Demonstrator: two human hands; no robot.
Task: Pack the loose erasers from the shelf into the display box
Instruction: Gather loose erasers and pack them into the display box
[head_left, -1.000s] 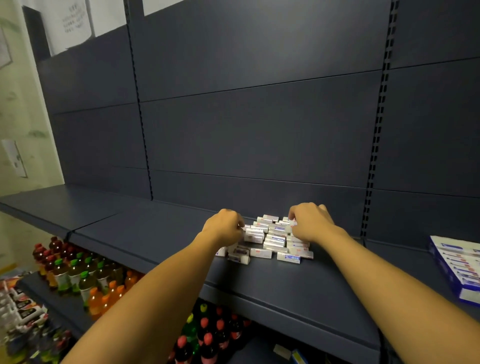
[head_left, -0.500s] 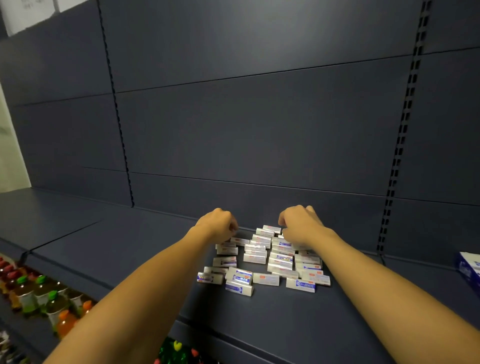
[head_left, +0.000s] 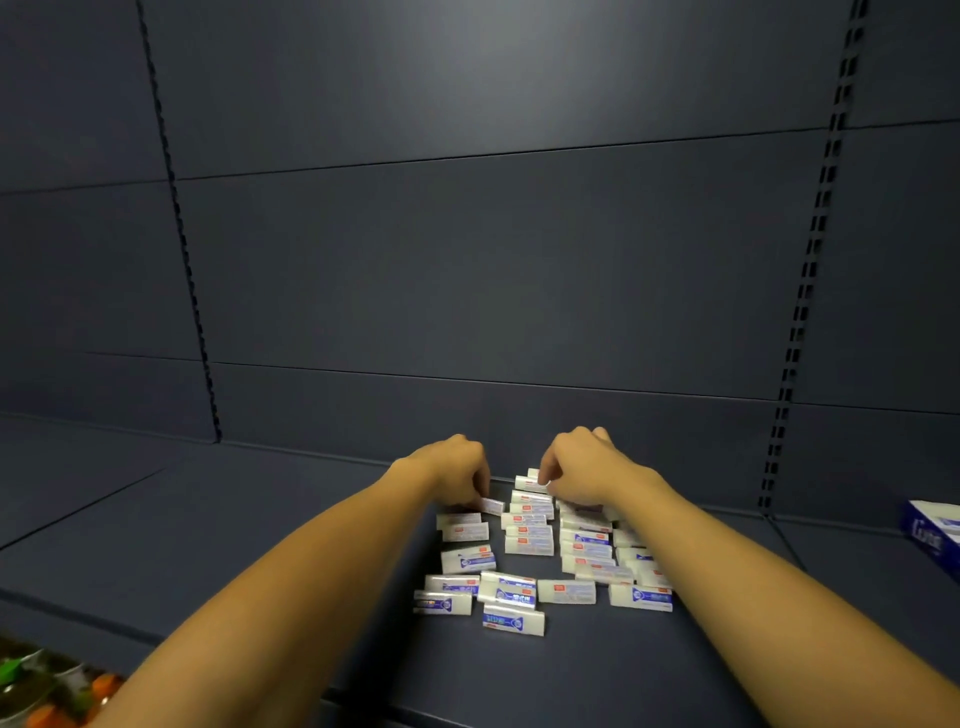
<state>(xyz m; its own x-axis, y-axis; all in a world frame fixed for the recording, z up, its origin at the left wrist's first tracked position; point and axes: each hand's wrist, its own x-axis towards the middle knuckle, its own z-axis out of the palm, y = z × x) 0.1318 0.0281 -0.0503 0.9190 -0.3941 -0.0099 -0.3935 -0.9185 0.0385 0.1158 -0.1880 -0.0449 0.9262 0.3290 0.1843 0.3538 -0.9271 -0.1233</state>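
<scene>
Two hands work the eraser pile (head_left: 545, 551) on the shelf (head_left: 260, 519): left hand (head_left: 452, 470) grip pinches one eraser (head_left: 491, 505); right hand (head_left: 582, 465) grip pinches another eraser (head_left: 530, 484).

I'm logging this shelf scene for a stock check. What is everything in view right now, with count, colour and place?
erasers: a loose pile, too many overlapping to count exactly, white with blue and red sleeves, on the middle of the shelf.
display box: one, blue and white, at the right edge of the shelf, partly cut off.
shelf: one dark grey-blue deck with a matching back panel behind it.
bottles: a few, with green and orange parts, bottom left corner below the shelf, blurred.
left hand: fingers curled down onto an eraser at the far left of the pile.
right hand: fingers curled onto erasers at the far side of the pile.
</scene>
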